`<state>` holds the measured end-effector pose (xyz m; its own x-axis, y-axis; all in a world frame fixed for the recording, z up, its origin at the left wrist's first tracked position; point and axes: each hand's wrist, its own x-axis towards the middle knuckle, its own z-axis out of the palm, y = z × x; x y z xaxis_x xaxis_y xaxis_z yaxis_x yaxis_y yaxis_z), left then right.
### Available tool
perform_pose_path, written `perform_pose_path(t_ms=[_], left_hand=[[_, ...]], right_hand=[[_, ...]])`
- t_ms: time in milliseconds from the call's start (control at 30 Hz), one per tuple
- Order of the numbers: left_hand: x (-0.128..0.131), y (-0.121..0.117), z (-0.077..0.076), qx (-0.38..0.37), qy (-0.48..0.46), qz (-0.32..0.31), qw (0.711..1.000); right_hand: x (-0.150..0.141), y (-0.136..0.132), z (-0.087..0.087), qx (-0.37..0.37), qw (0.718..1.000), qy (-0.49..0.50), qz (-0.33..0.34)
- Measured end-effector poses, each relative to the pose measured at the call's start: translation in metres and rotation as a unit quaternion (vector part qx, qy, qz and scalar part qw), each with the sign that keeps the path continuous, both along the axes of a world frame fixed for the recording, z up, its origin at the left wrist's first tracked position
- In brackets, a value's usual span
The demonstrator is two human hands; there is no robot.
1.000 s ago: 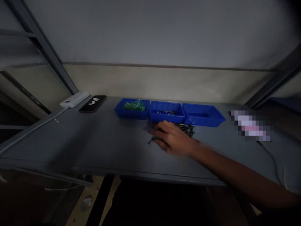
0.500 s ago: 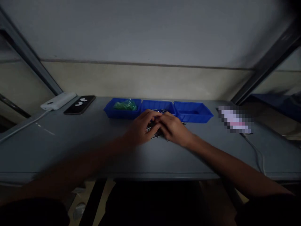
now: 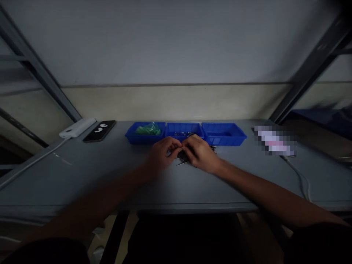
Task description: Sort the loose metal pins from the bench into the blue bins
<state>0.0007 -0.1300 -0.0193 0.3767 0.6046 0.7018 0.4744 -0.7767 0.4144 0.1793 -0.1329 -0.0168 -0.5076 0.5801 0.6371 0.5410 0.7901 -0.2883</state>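
Bare left hand (image 3: 162, 151) and right hand (image 3: 202, 153): fingertips together; whether anything is pinched cannot be told. Slender dark-metal fasteners (image 3: 182, 157): heaped beneath, on grey counter (image 3: 170, 190); best separated singly, lightly gripped.

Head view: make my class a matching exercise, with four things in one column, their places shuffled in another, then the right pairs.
Things
1. green plastic bag
2. white earbuds
3. pile of metal pieces
4. white device

Places
A. on the dark phone
B. at the end of a white cable
C. in the leftmost blue bin
D. close by the left hand and right hand

Pairs: 1-C, 2-A, 3-D, 4-B
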Motion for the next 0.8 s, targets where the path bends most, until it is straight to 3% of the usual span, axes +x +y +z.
perform_pose_path(t_ms=[333,567,800], left_hand=[[-0.002,0.0075,-0.0067,-0.121,-0.053,-0.005,0.991],[-0.0007,0.0065,-0.0053,-0.073,-0.034,0.031,0.996],[-0.0039,0.0083,-0.0042,-0.048,0.01,0.011,0.999]], right_hand=[[0.0024,0.0016,-0.0018,0.011,0.999,0.019,-0.042],[0.0015,0.0018,-0.0026,0.01,0.999,0.015,-0.044],[0.0015,0.0002,-0.0018,0.017,0.999,0.021,-0.039]])
